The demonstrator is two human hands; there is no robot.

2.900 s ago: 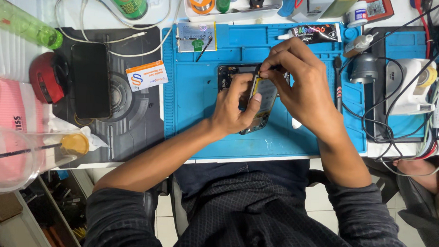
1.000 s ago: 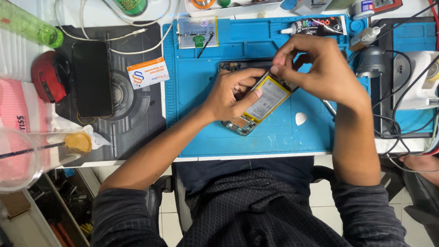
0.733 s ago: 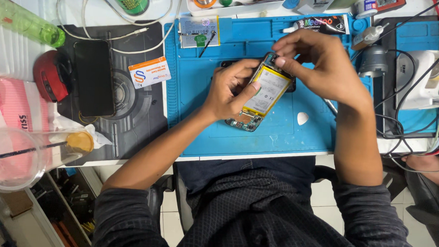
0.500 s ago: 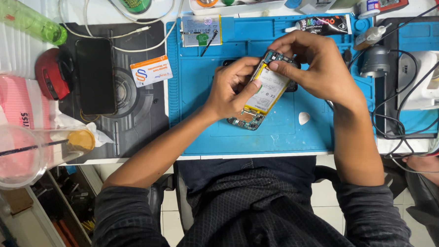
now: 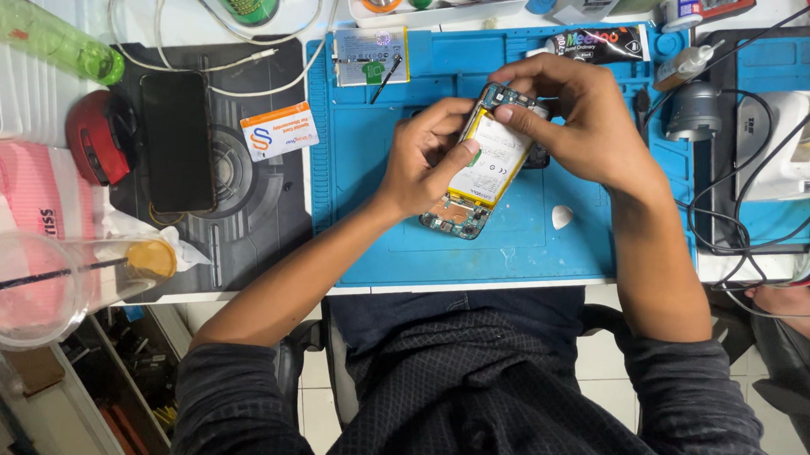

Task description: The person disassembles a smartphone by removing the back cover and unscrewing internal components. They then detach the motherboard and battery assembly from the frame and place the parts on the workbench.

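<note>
**Both hands on an opened phone above a blue repair mat**

While you look down from above, your two hands meet in the upper middle of the frame over a blue work mat (image 5: 513,250). Between them you hold an opened phone (image 5: 485,172) with its back removed, tilted and lifted off the mat. Its inside shows a pale battery with a yellow edge filling the middle, dark circuit parts at the upper end, and a green and copper board at the lower end. Your left hand (image 5: 426,156) grips the phone's left edge, thumb pressed against the battery. Your right hand (image 5: 583,117) closes over the upper end, fingertips pinched on the top corner.

Just right of the phone, a small white pick (image 5: 561,216) lies on the mat. In the left part of the frame, a black phone (image 5: 177,140) lies face up on a dark grey mat (image 5: 250,221), with a white and orange card (image 5: 279,130) beside it.
</note>
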